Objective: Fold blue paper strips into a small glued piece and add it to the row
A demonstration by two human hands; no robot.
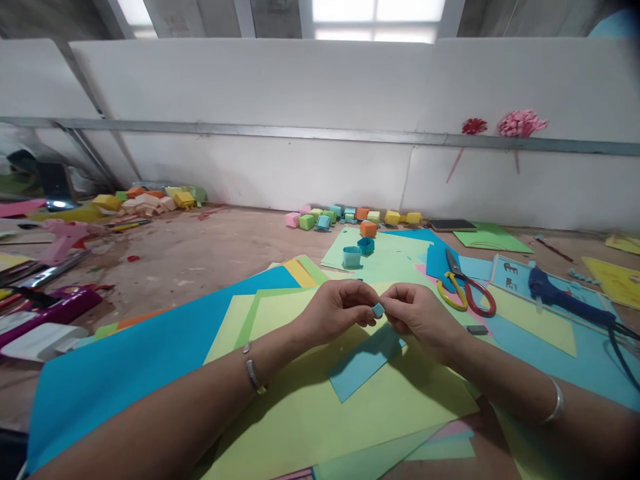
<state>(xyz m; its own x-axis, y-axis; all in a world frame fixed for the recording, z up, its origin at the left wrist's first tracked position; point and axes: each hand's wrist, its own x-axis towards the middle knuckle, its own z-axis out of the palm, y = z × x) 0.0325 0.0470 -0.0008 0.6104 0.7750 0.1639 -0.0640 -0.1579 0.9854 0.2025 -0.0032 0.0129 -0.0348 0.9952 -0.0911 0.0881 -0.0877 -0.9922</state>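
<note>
Between the fingertips of my left hand (pixel 345 307) and my right hand (pixel 417 313) is a small light-blue piece of paper (pixel 378 311). Both hands are closed in a pinch on it, with the fingers partly hiding its shape. Just below them a light-blue paper strip (pixel 360 367) lies on a pale yellow-green sheet (pixel 300 413). Beyond my hands, two small folded paper boxes stand on a pale green sheet: a light-blue box (pixel 351 257) and a darker blue box (pixel 366 246). An orange paper cube (pixel 369 229) sits behind them.
To the right lie scissors (pixel 465 287) with red and yellow handles and a dark blue glue gun (pixel 570 300). A pink glue gun (pixel 65 240) and a purple power strip (pixel 65 310) are at the left. Several coloured paper cubes (pixel 307 222) line the wall. A large blue sheet (pixel 135 373) spreads at the left.
</note>
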